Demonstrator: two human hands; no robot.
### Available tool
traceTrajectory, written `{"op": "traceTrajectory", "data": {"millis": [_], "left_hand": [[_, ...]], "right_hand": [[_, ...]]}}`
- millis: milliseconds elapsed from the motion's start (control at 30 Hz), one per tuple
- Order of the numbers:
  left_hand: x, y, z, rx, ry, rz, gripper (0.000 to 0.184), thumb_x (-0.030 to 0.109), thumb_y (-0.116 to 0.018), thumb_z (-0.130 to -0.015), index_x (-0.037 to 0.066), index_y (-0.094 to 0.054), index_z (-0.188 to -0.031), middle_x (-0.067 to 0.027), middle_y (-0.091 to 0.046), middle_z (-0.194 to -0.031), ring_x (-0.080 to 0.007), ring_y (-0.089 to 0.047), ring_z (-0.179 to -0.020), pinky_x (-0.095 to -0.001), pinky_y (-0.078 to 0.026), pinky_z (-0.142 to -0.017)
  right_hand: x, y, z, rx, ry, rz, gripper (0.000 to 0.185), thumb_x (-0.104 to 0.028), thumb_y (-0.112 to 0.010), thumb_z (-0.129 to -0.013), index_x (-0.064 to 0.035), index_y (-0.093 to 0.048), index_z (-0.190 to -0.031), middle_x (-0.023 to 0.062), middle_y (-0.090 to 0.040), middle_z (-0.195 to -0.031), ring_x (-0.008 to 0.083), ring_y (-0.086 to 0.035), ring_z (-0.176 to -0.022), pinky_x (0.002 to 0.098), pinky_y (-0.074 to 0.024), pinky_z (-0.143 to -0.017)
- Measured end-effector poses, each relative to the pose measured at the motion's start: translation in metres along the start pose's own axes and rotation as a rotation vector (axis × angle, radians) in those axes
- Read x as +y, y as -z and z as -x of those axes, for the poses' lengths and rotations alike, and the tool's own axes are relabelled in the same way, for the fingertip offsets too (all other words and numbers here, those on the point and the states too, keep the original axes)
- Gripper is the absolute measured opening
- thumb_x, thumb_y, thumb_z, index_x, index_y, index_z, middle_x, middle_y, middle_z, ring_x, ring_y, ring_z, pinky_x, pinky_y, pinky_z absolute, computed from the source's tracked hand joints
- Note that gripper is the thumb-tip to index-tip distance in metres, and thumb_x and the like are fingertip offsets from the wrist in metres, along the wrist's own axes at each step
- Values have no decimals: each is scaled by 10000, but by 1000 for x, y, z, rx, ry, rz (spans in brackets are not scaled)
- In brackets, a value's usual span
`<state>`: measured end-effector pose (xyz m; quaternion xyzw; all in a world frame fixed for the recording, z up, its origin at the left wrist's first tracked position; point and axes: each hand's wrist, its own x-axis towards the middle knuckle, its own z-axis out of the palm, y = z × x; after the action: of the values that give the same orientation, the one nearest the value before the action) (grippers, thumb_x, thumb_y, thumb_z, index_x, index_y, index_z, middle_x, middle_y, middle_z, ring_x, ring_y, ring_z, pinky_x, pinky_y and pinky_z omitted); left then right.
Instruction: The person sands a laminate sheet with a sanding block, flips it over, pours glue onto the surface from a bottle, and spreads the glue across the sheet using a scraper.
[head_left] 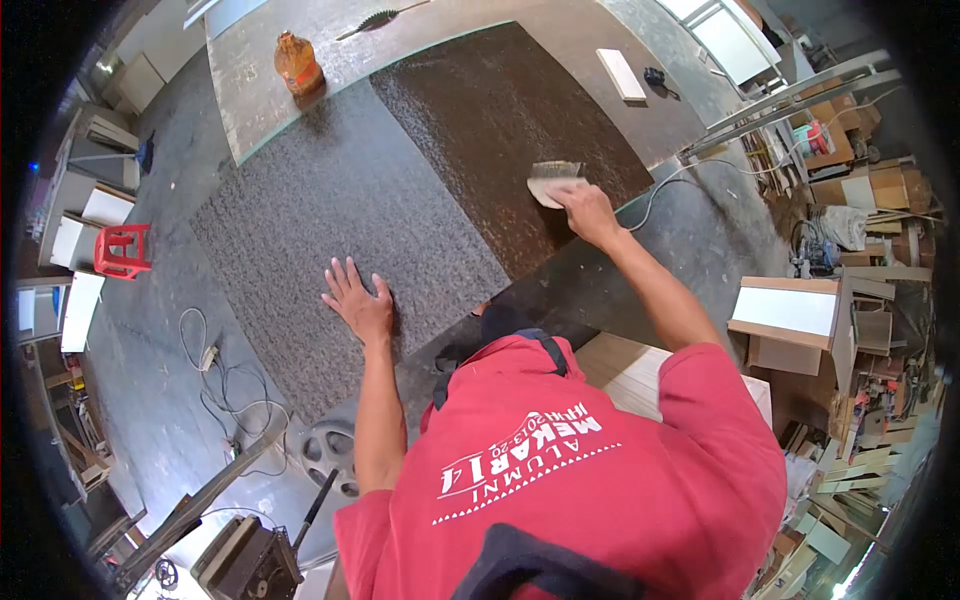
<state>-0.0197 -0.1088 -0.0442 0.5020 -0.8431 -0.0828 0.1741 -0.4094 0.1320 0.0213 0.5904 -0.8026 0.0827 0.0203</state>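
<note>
So, right hand [590,213] grips scraper [553,186] on brown sheet [490,110]; left hand [360,302] splayed, empty, on grey sheet [290,230]. Uneven pressure could leave streaks, imo.

Red stool [119,264] on grey floor [150,335]

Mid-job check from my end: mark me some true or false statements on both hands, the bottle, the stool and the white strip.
1. The right hand holds a wide pale tool at the dark brown section. True.
2. The left hand grips the amber bottle. False: it rests, fingers spread, on the grey section; the bottle stands apart from it.
3. A red stool is on the floor, left of the grey section. True.
4. The white strip lies on the grey section. False: it lies off both sections, nearer the dark brown one.
</note>
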Motion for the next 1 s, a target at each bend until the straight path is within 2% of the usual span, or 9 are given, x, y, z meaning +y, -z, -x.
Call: {"op": "traceTrajectory", "data": {"millis": [100, 167, 233, 333, 567, 633, 667, 733, 1000], "left_hand": [[6, 2, -1, 19, 10, -9, 620, 293, -630, -913, 77, -505, -1480, -134, -360, -1638, -372, -283, -1528, -650, -181, -1213], [8, 3, -2, 13, 4, -7, 619, 290, -628, -910, 77, -507, -1478, -134, -363, -1636, -371, -284, -1529, -649, -182, -1214], [8, 3, -1, 9, 0, -8, 617, 288, -626, -908, 77, -509, -1477, -135, -367, -1634, -369, -285, -1529, -648, -184, -1214], [8, 0, -2, 8, -1, -7, 613, 285, -622, -912, 77, -508, -1477, -136, -366, -1635, -366, -284, -1531, -650, -189, -1212], [5, -1, -1, 15, -4, 6, 611, 297, -620, -924, 80, -500, -1483, -136, -356, -1640, -370, -282, -1531, -642, -188, -1216], [3, -2, 0, 26, 8, 15, 610, 298, -620, -926, 83, -499, -1484, -136, -356, -1640, -372, -281, -1531, -640, -185, -1218], [1, -2, 1, 14, 3, 21, 605, 297, -615, -933, 93, -494, -1490, -127, -350, -1645, -363, -275, -1536, -645, -176, -1217], [3, -1, -2, 26, 22, 24, 600, 296, -610, -941, 104, -488, -1496, -118, -344, -1651, -353, -270, -1540, -651, -168, -1216], [6, 4, -5, -11, 29, 43, 627, 253, -648, -900, 122, -494, -1493, -114, -354, -1648, -370, -273, -1538, -661, -177, -1209]], "right_hand": [[15, 24, -21, -168, -39, -107, 502, 44, -640, -775, -179, -725, -1216, 93, -743, -1176, 321, -709, -1005, 445, -556, -878], [25, 27, -46, 70, -91, 16, 496, 43, -622, -794, -206, -739, -1207, 76, -749, -1139, 318, -702, -1010, 445, -544, -888], [52, 8, -59, 9, -145, -11, 497, 53, -626, -785, -201, -742, -1197, 86, -746, -1128, 320, -697, -1017, 452, -544, -885], [56, 8, -31, -39, 32, -50, 488, 54, -630, -768, -181, -749, -1178, 90, -746, -1126, 319, -688, -1059, 451, -541, -897], [13, 65, 74, -199, 20, -125, 476, 57, -630, -733, -149, -762, -1141, 107, -755, -1100, 343, -694, -1055, 442, -554, -877], [13, 80, 77, -691, -202, -269, 480, 71, -615, -731, -108, -756, -1153, 144, -758, -1077, 366, -705, -1017, 443, -554, -867], [13, 84, 73, -689, -189, -261, 480, 71, -615, -731, -108, -756, -1153, 144, -758, -1077, 366, -705, -1017, 443, -554, -867], [18, 90, 46, -459, -260, -612, 458, 64, -587, -779, -90, -744, -1181, 170, -756, -1065, 377, -707, -1015, 441, -546, -882], [78, 32, -209, 35, -199, -296, 346, -13, -567, -906, -135, -759, -1167, 147, -742, -1142, 351, -710, -1033, 444, -553, -914]]}}
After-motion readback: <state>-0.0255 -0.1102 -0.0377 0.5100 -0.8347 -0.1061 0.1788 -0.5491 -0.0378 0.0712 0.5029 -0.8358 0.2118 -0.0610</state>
